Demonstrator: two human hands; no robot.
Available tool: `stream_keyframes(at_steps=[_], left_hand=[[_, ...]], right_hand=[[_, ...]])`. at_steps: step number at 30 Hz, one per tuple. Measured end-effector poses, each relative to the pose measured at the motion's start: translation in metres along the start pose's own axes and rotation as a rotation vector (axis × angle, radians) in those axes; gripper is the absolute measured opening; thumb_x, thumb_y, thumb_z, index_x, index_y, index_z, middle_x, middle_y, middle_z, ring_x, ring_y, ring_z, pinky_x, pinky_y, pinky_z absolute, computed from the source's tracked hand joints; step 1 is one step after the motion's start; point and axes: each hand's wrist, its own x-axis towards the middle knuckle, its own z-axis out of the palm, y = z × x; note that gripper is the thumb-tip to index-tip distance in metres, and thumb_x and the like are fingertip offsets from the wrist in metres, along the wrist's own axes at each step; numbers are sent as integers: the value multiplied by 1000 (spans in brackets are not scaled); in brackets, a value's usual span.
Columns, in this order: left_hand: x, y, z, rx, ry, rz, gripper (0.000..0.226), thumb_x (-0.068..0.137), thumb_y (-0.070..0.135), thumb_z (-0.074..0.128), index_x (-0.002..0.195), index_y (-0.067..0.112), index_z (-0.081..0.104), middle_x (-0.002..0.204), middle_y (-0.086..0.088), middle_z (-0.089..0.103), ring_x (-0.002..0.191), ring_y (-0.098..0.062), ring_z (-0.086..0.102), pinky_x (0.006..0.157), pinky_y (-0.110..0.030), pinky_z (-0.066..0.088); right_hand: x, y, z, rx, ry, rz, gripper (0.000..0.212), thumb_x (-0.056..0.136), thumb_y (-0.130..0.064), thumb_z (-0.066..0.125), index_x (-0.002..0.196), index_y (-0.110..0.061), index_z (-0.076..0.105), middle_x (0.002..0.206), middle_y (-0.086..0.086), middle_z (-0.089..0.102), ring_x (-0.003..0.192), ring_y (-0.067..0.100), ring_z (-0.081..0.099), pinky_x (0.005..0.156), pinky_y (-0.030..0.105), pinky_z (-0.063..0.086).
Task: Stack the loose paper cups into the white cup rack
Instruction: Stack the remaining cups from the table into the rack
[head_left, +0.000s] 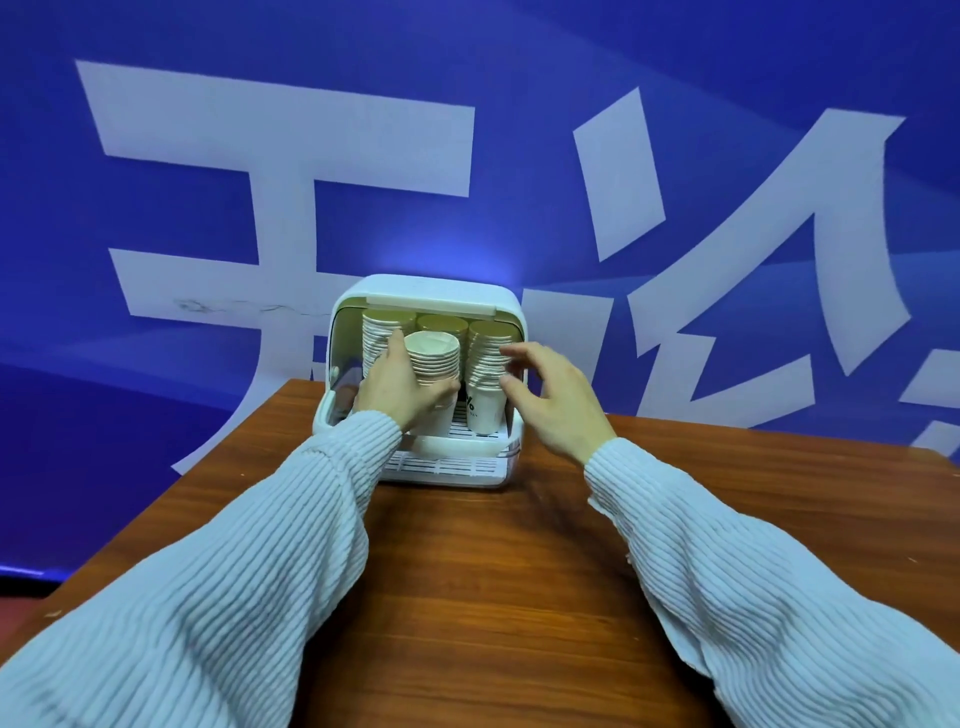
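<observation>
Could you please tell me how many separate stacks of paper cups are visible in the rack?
4: back-left stack, back-middle stack, right stack, and front-middle stack gripped by the left hand. Others may be hidden.

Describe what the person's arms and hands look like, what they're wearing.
Both arms are covered to the wrist by the long sleeves of a pale, whitish-blue ribbed knit sweater, left sleeve and right sleeve, with fine ridges across the fabric and snug cuffs. The left hand and right hand are bare: no gloves, rings, watch or bracelets can be seen.

Bright even light, faint table (519, 571) sheen, wide-angle bending at edges, slight softness
</observation>
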Motion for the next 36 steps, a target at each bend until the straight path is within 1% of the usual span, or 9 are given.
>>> stream_keyframes(at_steps=[2, 4, 6, 8, 12, 18, 25, 30, 36], left_hand=[[-7, -3, -2, -6, 34, -7, 108, 77, 64, 76, 156, 16, 21, 153, -16, 46, 140, -35, 45, 111, -53, 41], [-18, -5, -4, -28, 127, -10, 100, 87, 60, 69, 160, 15, 17, 157, -19, 39, 144, -38, 37, 115, -53, 34], [-36, -7, -6, -47, 256, 42, 85, 91, 53, 63, 159, 18, 24, 155, -16, 41, 144, -35, 36, 118, -52, 32], [-54, -12, -7, -67, 319, 121, 73, 93, 43, 63, 155, 19, 34, 152, -9, 45, 142, -28, 37, 119, -50, 33], [-81, -25, -7, -48, 314, 223, 59, 92, 32, 67, 146, 19, 46, 143, -2, 51, 135, -23, 41, 116, -46, 36], [-81, -30, -9, -98, 335, 241, 53, 91, 26, 68, 141, 17, 50, 139, -2, 53, 131, -21, 42, 115, -42, 36], [-81, -26, 3, -99, 349, 275, 49, 91, 32, 62, 136, 20, 53, 136, 0, 53, 132, -21, 45, 118, -34, 27], [-87, -22, 3, -65, 476, 275, 39, 91, 33, 62, 127, 19, 55, 124, -2, 55, 115, -24, 49, 102, -42, 41], [-89, -22, 4, -66, 456, 264, 38, 92, 39, 55, 124, 18, 57, 118, -1, 57, 110, -21, 50, 101, -39, 39]], right_hand=[[21, -5, 1, -29, 50, -25, 38, 99, -28, 59, 136, -20, 61, 131, -2, 65, 124, 17, 56, 109, 39, 44], [45, -13, 4, -108, 44, -41, 43, 99, -26, 56, 141, -18, 58, 140, 1, 61, 131, 21, 52, 113, 41, 40], [69, -22, 11, -232, -25, -52, 47, 97, -21, 52, 144, -15, 53, 144, 6, 58, 136, 27, 47, 114, 43, 38], [86, -26, 19, -340, -82, -40, 47, 93, -17, 51, 140, -12, 55, 136, 12, 60, 133, 33, 48, 109, 46, 41], [98, -27, 26, -481, -45, -55, 39, 92, -20, 53, 129, -18, 65, 131, 7, 66, 123, 35, 55, 103, 43, 43], [90, -23, 32, -421, 65, -167, 21, 97, -24, 58, 110, -24, 75, 109, 3, 71, 109, 33, 59, 95, 41, 41], [68, -26, 30, -366, 22, -219, 22, 92, -24, 60, 108, -25, 76, 105, -1, 70, 105, 26, 58, 99, 43, 43], [33, -18, 41, -400, 32, -322, 16, 85, -23, 66, 99, -22, 74, 98, -3, 68, 97, 24, 59, 94, 40, 44], [-16, 4, 74, -499, 111, -396, 22, 84, -25, 69, 105, -18, 73, 101, 0, 68, 96, 27, 59, 85, 40, 45]])
